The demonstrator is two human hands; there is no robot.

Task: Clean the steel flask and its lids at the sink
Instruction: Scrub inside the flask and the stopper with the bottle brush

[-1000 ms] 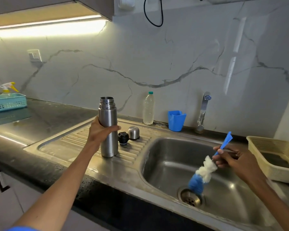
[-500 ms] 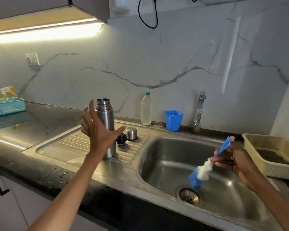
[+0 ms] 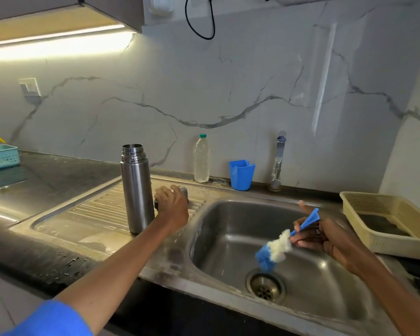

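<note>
The open steel flask [image 3: 136, 190] stands upright on the sink's ribbed drainboard [image 3: 100, 209]. Just right of it, my left hand [image 3: 171, 204] curls down over the two lids. Only a dark edge of the black stopper [image 3: 156, 203] shows under my fingers, and the steel cap [image 3: 184, 190] peeks out behind my hand. My right hand [image 3: 325, 236] grips the blue handle of a bottle brush [image 3: 274, 251]. Its white and blue head hangs over the sink basin [image 3: 228, 229], above the drain [image 3: 266, 286].
A clear plastic bottle [image 3: 201, 158], a blue cup [image 3: 241, 174] and the tap [image 3: 278, 161] line the back of the sink. A beige basket [image 3: 383, 209] sits on the right. On the dark counter at far left stands a teal basket [image 3: 1, 157].
My left hand let go of the flask, opened, then moved right and down onto the lids. The brush in my right hand stayed over the basin.
</note>
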